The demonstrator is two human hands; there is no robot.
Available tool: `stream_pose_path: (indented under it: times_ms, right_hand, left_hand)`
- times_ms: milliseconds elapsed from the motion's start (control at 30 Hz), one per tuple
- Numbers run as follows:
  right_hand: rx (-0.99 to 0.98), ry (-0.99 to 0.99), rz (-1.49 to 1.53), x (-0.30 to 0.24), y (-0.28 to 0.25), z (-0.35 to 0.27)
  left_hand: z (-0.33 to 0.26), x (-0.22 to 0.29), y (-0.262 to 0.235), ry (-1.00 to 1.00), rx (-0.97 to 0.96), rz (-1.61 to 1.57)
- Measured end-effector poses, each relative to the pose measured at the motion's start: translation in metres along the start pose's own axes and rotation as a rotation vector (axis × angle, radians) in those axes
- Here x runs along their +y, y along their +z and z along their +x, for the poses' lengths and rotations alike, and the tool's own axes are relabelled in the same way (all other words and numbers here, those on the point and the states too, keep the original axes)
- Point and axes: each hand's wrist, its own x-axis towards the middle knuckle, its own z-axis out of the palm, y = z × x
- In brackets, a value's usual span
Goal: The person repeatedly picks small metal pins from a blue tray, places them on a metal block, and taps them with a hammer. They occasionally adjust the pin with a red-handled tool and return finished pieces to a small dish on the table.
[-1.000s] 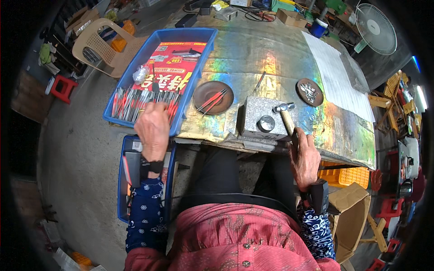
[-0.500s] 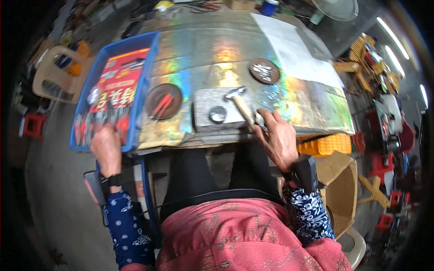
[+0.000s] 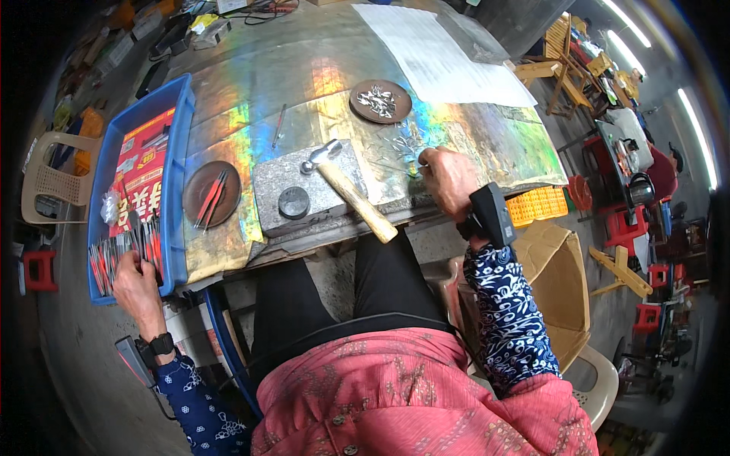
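Cluttered workshop floor surrounds the table (image 3: 243, 68), whose shiny covering throws back rainbow patches; a beige chair (image 3: 67, 200) stands off to the left and a cardboard box (image 3: 544, 281) to the right. Near the table's left corner, a blue tray (image 3: 176, 182) bears slim tweezers (image 3: 154, 247), red and grey, lined up along its near end. Into that row the left hand (image 3: 138, 292) dips with fingers curled; the fingertips are lost among the tools, so whether they grip one I cannot tell. Well apart from it, the right hand (image 3: 450, 182) reaches over the near edge, thumb and forefinger close together beside loose metal slivers (image 3: 411, 143) (similar ones lie in the small brown dish (image 3: 403, 115) behind them). Whether a sliver sits in that pinch cannot be made out. Between the hands, a hammer (image 3: 356, 201) lies unheld across a grey block (image 3: 274, 178), its handle jutting past the near edge.

The step in hand looks like picking up, tool on one side and sliver on the other. The next move would call for parting one pair of tweezers from its crowded neighbours, and for a fine, steady pinch on a single sliver.
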Motion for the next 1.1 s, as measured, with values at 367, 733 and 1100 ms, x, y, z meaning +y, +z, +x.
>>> stream_pose_path:
  times_ms: [367, 733, 1100]
  right_hand:
    - [-0.074, -0.045, -0.046, -0.006, 0.022, 0.005]
    - [0.051, -0.241, -0.089, -0.004, 0.041, 0.012]
    - [-0.001, -0.015, -0.136, -0.001, 0.031, 0.016]
  left_hand:
    - [-0.009, 0.008, -0.002, -0.051, 0.162, -0.084]
    - [-0.011, 0.019, -0.015, -0.215, 0.123, -0.710]
    - [-0.020, 0.095, -0.025, -0.252, -0.194, -1.299]
